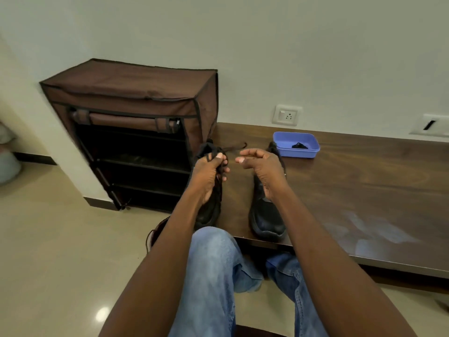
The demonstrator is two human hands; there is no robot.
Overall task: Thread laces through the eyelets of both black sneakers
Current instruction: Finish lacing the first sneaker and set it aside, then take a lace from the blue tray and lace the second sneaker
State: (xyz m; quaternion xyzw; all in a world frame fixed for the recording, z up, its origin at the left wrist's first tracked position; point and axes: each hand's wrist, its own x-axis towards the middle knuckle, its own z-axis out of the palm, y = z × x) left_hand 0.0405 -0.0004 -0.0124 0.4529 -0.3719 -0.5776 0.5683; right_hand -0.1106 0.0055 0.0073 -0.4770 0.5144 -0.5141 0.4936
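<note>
Two black sneakers stand side by side at the near left end of a low dark wooden bench (364, 190), toes toward the person. The left sneaker (210, 210) sits at the bench's left edge, and the person's left hand (210, 175) grips its tongue and upper, fingers curled around the top with a strand of lace (234, 149) trailing from it toward the far side. The right hand (261, 170) hovers just right of that, fingers loosely curled and thumb near the fingertips; whether it pinches a thin lace end cannot be told at this sharpness. The right sneaker (267, 215) lies beneath that hand, seemingly untouched. Judging from this, the work is on the left sneaker's upper eyelets. To do the step well, the left hand should hold the tongue flat and the eyelet row steady while the right feeds the lace tip straight through, then draws both ends even before crossing. Farther right on the bench a blue plastic tub (313, 148) holds a small dark bundle, probably the second lace. Left of the bench stands a brown fabric shoe rack (136, 93) with its front rolled up, against a pale wall bearing a socket (286, 115). Blue-jeaned knees show near the camera.
</note>
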